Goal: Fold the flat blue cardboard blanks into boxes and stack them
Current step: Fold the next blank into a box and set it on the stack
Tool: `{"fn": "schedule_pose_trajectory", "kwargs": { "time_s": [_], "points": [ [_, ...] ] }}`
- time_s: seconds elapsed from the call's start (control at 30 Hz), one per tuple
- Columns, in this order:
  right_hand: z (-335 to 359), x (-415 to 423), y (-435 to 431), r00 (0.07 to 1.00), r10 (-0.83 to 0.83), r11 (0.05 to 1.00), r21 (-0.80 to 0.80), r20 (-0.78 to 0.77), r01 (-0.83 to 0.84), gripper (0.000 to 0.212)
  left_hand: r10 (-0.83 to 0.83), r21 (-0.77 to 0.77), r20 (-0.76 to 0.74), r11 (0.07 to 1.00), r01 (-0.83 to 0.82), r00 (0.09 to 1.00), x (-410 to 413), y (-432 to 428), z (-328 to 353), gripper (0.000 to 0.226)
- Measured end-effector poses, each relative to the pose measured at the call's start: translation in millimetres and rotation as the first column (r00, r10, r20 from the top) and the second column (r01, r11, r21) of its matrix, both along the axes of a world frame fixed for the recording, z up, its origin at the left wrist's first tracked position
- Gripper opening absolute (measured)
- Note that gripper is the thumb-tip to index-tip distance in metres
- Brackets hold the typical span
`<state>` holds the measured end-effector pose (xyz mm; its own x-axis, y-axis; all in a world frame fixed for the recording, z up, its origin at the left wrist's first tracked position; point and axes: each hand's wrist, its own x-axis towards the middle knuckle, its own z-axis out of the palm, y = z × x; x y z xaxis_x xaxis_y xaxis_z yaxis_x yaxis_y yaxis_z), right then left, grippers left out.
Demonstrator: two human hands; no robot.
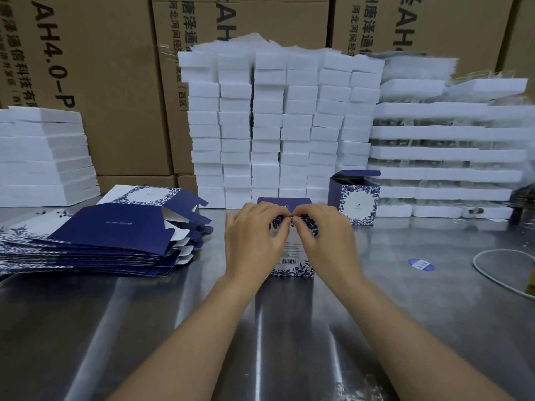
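A blue and white floral box [292,261] stands on the steel table at the centre, barcode side facing me. My left hand [254,238] and my right hand [327,238] curl over its top edge from either side, fingertips meeting above it and pinching the flaps. Its blue lid flap [285,201] sticks up behind my fingers. A pile of flat blue blanks [110,235] lies to the left. One folded box [354,199] with its lid open stands at the back right.
Stacks of white foam blocks [278,125] rise behind the box, with more on the left [43,157] and foam trays on the right [445,151]. Brown cartons [110,82] form the back wall. A round blue sticker [420,265] and a white cable [498,273] lie at right.
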<state>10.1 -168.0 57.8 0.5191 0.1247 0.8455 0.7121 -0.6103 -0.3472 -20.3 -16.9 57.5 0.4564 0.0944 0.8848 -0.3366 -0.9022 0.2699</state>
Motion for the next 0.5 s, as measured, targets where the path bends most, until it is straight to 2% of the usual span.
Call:
{"fn": "schedule_pose_trajectory", "kwargs": {
  "time_s": [0.13,0.33,0.5],
  "points": [
    [2.9,1.4,0.9,1.0,-0.009,0.999,-0.031,-0.016,0.009,0.01,-0.003,-0.045,-0.027,0.999,0.001,1.0,1.2,-1.2,1.7,0.007],
    [4.8,5.7,-9.5,0.994,0.078,0.996,-0.03,-0.074,-0.081,0.009,-0.091,-0.053,-0.039,0.995,0.088,0.995,1.5,7.0,3.3,0.007],
    [2.3,7.0,-3.4,0.998,0.039,0.999,-0.015,-0.048,-0.04,0.009,-0.051,-0.033,-0.012,0.998,0.051,0.999,3.7,1.1,0.1,0.006]
  ]
}}
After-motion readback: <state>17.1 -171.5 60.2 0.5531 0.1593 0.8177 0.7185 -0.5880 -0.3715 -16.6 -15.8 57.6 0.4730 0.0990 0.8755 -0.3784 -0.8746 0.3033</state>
